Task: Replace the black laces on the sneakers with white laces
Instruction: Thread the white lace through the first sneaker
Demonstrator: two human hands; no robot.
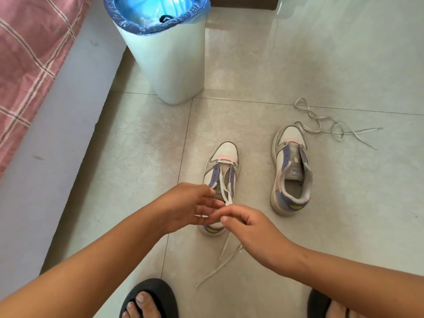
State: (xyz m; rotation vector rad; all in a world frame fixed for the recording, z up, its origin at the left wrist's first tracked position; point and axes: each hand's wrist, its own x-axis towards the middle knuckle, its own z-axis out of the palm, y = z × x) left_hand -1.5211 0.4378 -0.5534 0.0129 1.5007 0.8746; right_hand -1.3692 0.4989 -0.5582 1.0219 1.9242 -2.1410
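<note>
Two white sneakers with purple and pink panels stand on the tiled floor. The left sneaker carries a white lace threaded through its lowest eyelets. My left hand grips the lace at the sneaker's left side. My right hand pinches the other strand over the sneaker's opening. Loose lace ends trail on the floor toward me. The right sneaker has no lace. A second white lace lies loose on the floor beyond it. Something black, perhaps a lace, shows inside the bin.
A white bin with a blue liner stands beyond the left sneaker. A bed edge with a pink checked cover runs along the left. My feet in black sandals are at the bottom.
</note>
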